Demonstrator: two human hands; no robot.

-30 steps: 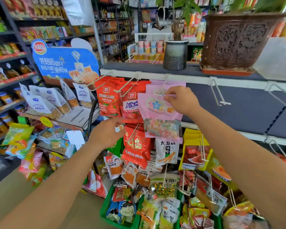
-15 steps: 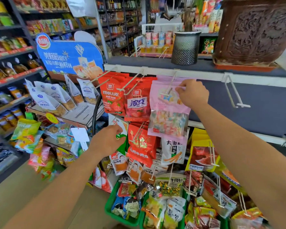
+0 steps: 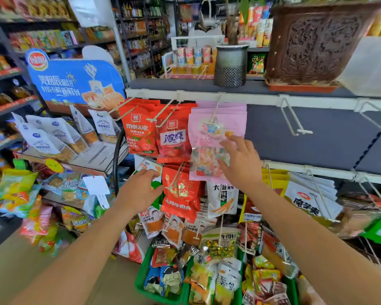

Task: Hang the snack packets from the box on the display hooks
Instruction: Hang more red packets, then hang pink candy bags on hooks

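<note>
A pink snack packet (image 3: 207, 137) with a clear window of coloured sweets hangs on a white display hook (image 3: 215, 113), in front of more pink packets. My right hand (image 3: 240, 164) is open just in front of the packet's lower right side, fingers spread, holding nothing. My left hand (image 3: 139, 192) is lower and to the left, fingers loosely curled, empty, near a red packet (image 3: 180, 190) on a lower hook. Red packets (image 3: 141, 133) hang on the hooks to the left. The box is out of view.
Bare white hooks (image 3: 293, 122) stick out from the grey panel to the right. A green basket (image 3: 145, 289) of mixed snacks sits below. A carved brown planter (image 3: 317, 40) and a metal mesh pot (image 3: 230, 64) stand on the top shelf. A blue sign (image 3: 75, 82) tops the bread rack at left.
My right hand has let go of the pink packet's top and dropped lower, opening. The packet now hangs on the hook by itself. My left hand stayed low.
</note>
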